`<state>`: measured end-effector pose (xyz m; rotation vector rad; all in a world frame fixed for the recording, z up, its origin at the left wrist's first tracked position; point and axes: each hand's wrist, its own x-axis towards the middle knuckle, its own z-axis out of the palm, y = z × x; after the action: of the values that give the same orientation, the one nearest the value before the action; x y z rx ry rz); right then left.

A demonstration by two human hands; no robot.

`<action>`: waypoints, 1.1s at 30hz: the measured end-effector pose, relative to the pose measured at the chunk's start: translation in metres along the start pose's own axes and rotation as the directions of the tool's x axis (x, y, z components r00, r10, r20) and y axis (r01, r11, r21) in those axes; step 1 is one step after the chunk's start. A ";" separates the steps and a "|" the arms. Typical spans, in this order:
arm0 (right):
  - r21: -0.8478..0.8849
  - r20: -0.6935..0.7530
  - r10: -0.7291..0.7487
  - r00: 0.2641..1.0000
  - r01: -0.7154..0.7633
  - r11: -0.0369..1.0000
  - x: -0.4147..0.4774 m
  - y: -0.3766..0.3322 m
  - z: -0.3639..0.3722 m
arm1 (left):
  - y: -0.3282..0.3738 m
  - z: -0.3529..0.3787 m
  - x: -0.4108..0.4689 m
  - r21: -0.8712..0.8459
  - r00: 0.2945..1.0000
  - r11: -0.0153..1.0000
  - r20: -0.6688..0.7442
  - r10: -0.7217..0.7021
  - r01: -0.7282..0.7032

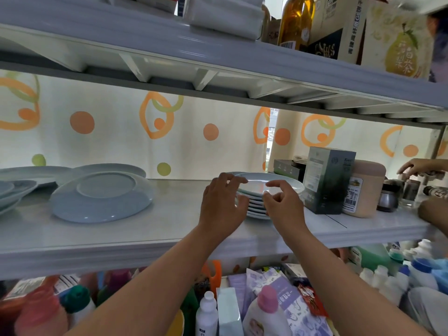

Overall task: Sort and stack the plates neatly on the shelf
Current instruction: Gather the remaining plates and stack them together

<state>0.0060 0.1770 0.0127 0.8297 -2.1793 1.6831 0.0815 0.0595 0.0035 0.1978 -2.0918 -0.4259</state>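
Note:
A stack of several pale blue plates [274, 184] stands right of centre on the white middle shelf [150, 229]. My left hand [221, 204] hovers at the stack's left side with its fingers spread, the fingertips at the top plate's rim. My right hand [282, 204] is at the stack's front, thumb and fingers curled apart just over the top plate's near rim. Neither hand holds a plate. An upside-down blue plate [101, 196] leans on other plates at the left. More loose plates [17, 190] lie overlapped at the far left.
A dark green box [327, 178], a tan canister [366, 187] and small jars [400, 192] stand right of the stack. Another person's hands [419, 167] reach in at the far right. Bottles [266, 314] crowd the level below; the upper shelf [218, 52] holds boxes and a bottle.

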 end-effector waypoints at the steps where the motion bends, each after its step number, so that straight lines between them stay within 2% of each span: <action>1: -0.011 0.011 -0.023 1.000 0.023 1.000 -0.002 -0.004 0.005 | -0.004 -0.005 -0.001 0.013 1.000 1.000 -0.009 0.001 -0.001; 6: -0.003 0.120 -0.092 0.989 0.093 0.996 -0.014 -0.028 0.042 | -0.037 -0.037 -0.008 0.080 0.998 0.995 -0.029 -0.058 0.060; 13: 0.049 0.279 -0.093 0.956 0.083 0.995 -0.035 -0.053 0.116 | -0.100 -0.095 -0.026 0.248 0.980 0.948 -0.069 -0.187 0.198; 17: 0.097 0.364 -0.071 0.929 0.038 0.995 -0.043 -0.061 0.159 | -0.140 -0.131 -0.031 0.278 0.942 0.900 -0.069 -0.330 0.336; 20: 0.090 0.432 0.023 0.902 -0.068 0.994 -0.037 -0.070 0.189 | -0.166 -0.153 -0.032 0.320 0.897 0.844 -0.053 -0.439 0.431; 23: 0.091 0.415 0.156 0.897 -0.211 0.973 -0.024 -0.076 0.216 | -0.187 -0.170 -0.028 0.383 0.853 0.777 -0.065 -0.517 0.500; 25: 0.096 0.400 0.216 0.891 -0.275 0.957 -0.015 -0.077 0.231 | -0.196 -0.177 -0.027 0.346 0.817 0.752 -0.086 -0.570 0.561; 28: 0.045 0.386 0.220 0.896 -0.256 0.966 -0.012 -0.076 0.248 | -0.202 -0.178 -0.031 0.289 0.778 0.727 -0.129 -0.615 0.623; 33: -0.012 0.412 0.185 0.892 -0.197 0.980 -0.013 -0.076 0.251 | -0.203 -0.177 -0.031 0.246 0.762 0.722 -0.160 -0.628 0.647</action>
<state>0.0945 -0.0699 -0.0071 1.0952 -2.5943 1.7629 0.2423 -0.1585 -0.0122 1.1243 -1.9638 -0.5053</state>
